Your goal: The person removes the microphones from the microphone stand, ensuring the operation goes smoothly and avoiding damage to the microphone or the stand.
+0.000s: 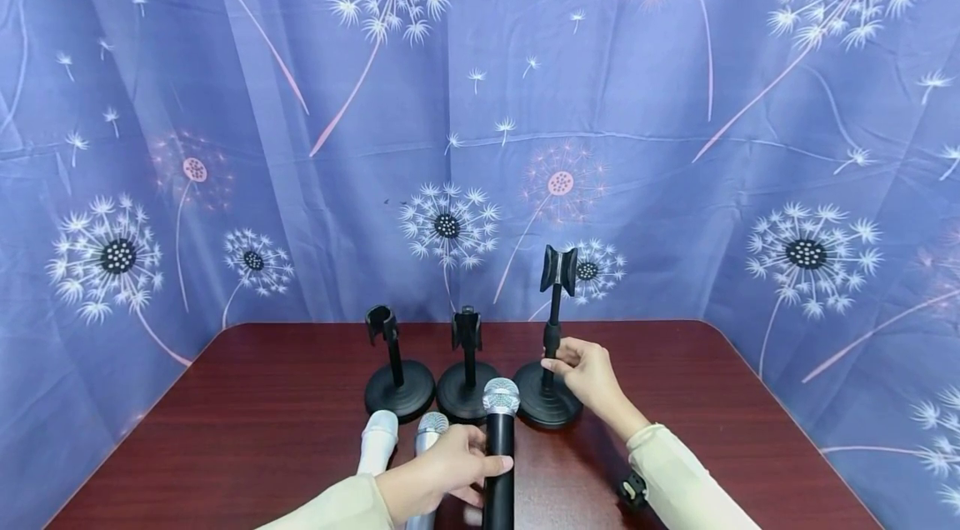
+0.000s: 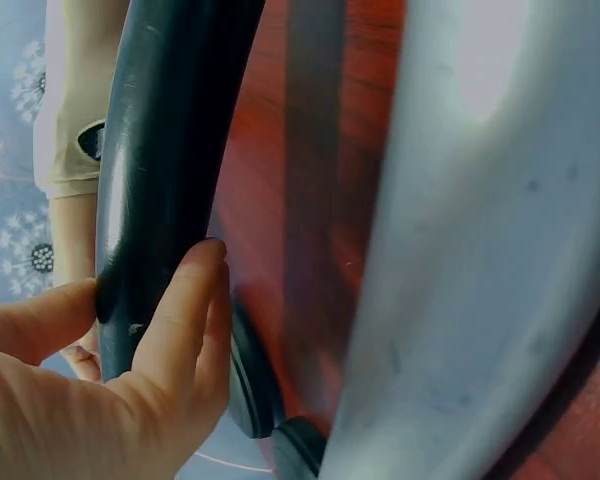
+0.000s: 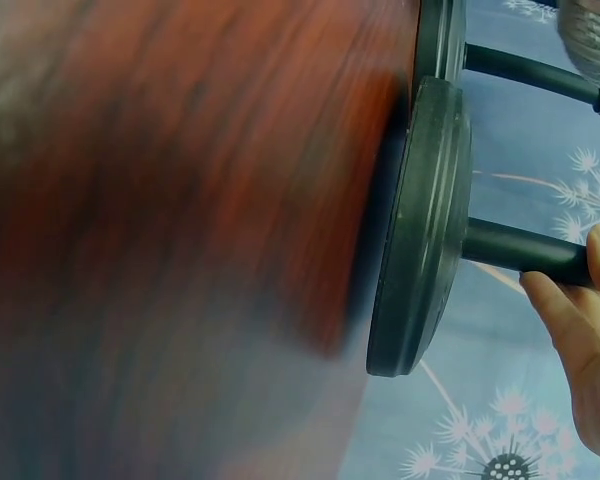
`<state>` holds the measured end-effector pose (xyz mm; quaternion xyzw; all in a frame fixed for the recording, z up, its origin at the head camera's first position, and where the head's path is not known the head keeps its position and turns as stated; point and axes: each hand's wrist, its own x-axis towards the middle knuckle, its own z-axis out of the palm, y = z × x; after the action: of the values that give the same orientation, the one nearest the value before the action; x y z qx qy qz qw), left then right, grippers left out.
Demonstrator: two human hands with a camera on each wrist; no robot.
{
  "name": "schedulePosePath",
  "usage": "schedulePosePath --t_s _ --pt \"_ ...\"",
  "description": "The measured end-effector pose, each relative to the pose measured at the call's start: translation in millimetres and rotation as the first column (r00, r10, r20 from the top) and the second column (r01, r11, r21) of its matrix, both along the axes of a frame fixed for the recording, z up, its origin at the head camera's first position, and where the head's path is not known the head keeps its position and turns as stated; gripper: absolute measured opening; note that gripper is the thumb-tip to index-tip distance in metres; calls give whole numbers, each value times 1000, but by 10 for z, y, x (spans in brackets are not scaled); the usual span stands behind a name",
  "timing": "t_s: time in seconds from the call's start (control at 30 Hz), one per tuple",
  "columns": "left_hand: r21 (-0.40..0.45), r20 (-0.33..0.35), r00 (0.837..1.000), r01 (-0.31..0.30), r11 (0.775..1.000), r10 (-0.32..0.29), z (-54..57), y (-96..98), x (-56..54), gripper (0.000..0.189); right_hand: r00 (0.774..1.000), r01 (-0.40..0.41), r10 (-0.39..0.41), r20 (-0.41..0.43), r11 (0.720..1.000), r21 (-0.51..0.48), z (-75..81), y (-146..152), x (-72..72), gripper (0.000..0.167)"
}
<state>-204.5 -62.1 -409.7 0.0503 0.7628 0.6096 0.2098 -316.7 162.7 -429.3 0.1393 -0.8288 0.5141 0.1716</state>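
In the head view my left hand [image 1: 453, 463] pinches a black microphone [image 1: 500, 463] with a silver mesh head between thumb and fingers, mesh end up. The left wrist view shows the thumb and fingers on either side of its black handle [image 2: 165, 190]. My right hand [image 1: 588, 376] grips the pole of the tallest black microphone stand [image 1: 551, 338], just above its round base. In the right wrist view, thumb and fingers [image 3: 565, 320] meet on that pole [image 3: 520, 248]. The stand's cradle is unoccupied. Whether its base touches the table cannot be told.
Two shorter black stands, a left one [image 1: 400, 388] and a middle one [image 1: 463, 392], are on the dark red table [image 1: 285, 405]. A white microphone [image 1: 377, 440] and a silver microphone [image 1: 431, 430] lie by my left hand. A patterned blue curtain [image 1: 495, 97] hangs behind.
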Motion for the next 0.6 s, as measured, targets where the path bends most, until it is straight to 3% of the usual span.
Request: schedulePosePath --t_s 0.27,0.6 --pt "-23 39 999 10 1000 -9 -108 26 20 17 1000 8 -8 1 1000 7 -12 -17 7 12" --pt "-66 67 997 32 997 -28 -149 57 37 19 1000 -6 6 10 1000 2 -29 -14 10 11"
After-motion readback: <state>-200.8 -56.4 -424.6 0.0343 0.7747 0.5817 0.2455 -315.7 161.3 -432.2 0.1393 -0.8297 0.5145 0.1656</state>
